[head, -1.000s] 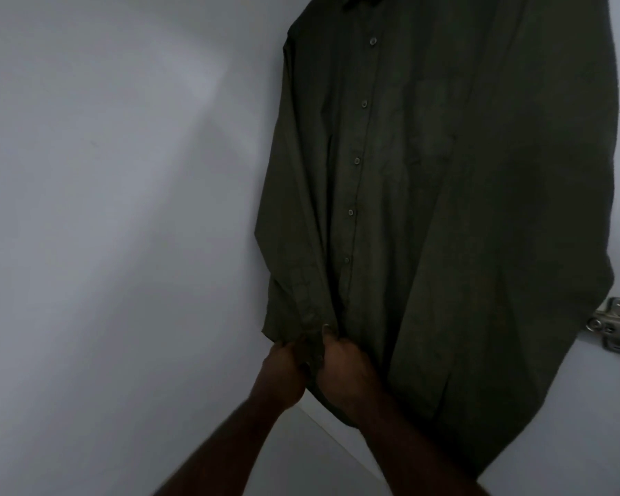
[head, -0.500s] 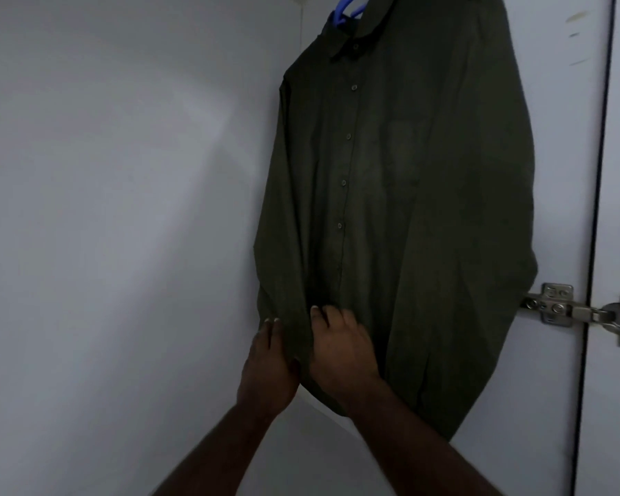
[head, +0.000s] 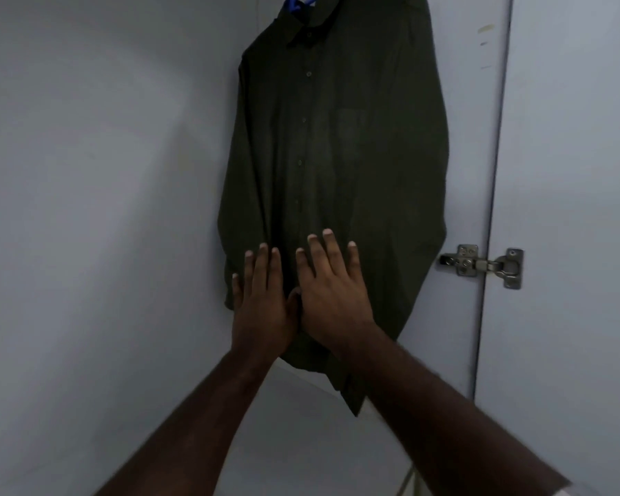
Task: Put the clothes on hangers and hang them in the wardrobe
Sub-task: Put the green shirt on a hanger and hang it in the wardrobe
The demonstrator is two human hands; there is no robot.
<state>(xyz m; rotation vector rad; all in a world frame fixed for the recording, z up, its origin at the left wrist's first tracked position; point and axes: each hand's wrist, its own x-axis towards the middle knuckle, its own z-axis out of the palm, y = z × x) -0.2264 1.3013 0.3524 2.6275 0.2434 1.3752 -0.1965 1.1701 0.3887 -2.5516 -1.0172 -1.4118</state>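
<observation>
A dark green button-up shirt [head: 337,155] hangs inside the white wardrobe on a blue hanger [head: 298,1], of which only a bit shows at the collar. My left hand [head: 262,302] lies flat on the shirt's lower left front with straight fingers. Beside it, my right hand [head: 333,291] lies flat on the lower front, fingers spread. Neither hand grips the cloth. The shirt's hem hangs below my hands.
The wardrobe's white inner wall [head: 86,209] fills the left. At the right stands the white door [head: 569,173] with a metal hinge [head: 480,263]. The rail above is out of view.
Both hands have let go of the shirt's lower front and now lie flat on it, higher up. The view has drawn back, showing the collar and hanger.
</observation>
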